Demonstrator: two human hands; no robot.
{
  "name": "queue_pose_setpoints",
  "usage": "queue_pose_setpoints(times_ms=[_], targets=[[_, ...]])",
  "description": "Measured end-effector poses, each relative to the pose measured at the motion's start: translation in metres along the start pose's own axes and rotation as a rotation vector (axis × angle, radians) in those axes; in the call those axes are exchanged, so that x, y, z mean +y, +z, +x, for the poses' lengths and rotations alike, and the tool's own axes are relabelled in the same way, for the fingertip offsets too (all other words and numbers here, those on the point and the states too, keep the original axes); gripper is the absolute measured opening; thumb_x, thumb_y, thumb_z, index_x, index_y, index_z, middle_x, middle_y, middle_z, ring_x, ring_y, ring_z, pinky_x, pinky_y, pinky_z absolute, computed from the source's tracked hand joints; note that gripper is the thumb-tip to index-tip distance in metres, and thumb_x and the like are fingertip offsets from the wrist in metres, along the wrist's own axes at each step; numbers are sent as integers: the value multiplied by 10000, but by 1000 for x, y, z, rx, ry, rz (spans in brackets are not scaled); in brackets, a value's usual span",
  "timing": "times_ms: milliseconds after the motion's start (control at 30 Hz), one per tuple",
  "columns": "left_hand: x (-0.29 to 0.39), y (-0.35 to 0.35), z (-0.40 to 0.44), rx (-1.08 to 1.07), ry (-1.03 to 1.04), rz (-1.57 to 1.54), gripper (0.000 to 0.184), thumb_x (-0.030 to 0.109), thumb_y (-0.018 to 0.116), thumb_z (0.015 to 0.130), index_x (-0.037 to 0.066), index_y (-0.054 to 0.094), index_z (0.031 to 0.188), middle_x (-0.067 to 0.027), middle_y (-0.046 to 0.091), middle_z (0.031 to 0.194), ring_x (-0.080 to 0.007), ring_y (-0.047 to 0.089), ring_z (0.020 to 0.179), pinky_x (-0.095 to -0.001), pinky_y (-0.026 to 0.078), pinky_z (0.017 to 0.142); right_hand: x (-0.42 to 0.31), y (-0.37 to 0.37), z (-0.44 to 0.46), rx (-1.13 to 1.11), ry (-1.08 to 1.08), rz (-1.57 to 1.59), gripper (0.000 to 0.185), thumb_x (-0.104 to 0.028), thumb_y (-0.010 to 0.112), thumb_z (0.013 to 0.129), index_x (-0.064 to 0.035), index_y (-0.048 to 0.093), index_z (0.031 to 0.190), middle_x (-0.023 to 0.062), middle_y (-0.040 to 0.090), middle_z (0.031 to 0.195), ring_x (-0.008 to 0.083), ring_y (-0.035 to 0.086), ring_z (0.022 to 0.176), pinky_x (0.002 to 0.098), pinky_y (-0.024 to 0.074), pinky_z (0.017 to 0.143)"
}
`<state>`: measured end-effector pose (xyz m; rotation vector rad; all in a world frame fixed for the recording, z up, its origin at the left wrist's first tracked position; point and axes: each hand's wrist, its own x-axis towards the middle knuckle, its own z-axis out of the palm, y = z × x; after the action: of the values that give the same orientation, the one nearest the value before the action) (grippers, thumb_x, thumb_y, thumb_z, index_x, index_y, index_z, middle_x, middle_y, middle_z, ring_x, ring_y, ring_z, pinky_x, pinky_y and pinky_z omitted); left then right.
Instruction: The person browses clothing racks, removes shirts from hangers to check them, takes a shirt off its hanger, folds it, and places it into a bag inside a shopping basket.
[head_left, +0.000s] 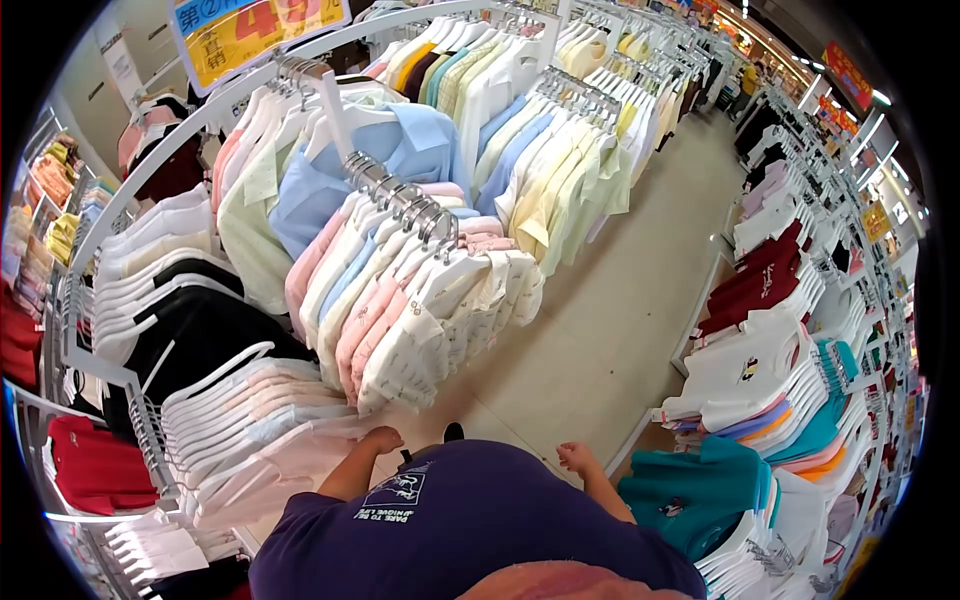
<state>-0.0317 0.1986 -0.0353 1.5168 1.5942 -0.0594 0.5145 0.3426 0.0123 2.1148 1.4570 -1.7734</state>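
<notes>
My left hand (382,439) hangs low beside my waist with its fingers curled in, close to the light pink shirts (285,462) on the lower left rack. I see nothing in it. On the other side, my right hand (574,457) is held above the floor with loosely curled fingers, also with nothing visible in it. The nearest garment to it is a teal T-shirt (690,490) on the right rack. In front of me, white patterned shirts (440,330) and pink shirts (375,315) hang from metal hooks on a rail.
A tiled aisle (620,320) runs ahead between the racks. Light blue shirts (425,145) and yellow shirts (545,205) hang farther along on the left. On the right are white T-shirts (745,365) and dark red T-shirts (755,280). A yellow price sign (260,40) hangs upper left.
</notes>
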Motion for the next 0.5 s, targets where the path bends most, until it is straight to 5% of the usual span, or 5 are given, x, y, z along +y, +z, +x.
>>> queue_pose_setpoints(times_ms=[367,500], targets=[[31,-31,59,-66,31,82,380,425,584,889,71,693,806,-152,699,827,-302,670,833,-461,494,799,44,-40,17,-32,214,-10,345,-328,653,939,-38,689,1123,74,656,805,192,617,658,365,489,558],[21,-13,87,-305,30,27,462,483,518,940,88,751,997,-170,724,1030,-357,669,983,-472,486,903,22,-56,22,38,140,29,347,-344,647,943,-45,692,1114,65,662,835,189,630,704,349,499,587]])
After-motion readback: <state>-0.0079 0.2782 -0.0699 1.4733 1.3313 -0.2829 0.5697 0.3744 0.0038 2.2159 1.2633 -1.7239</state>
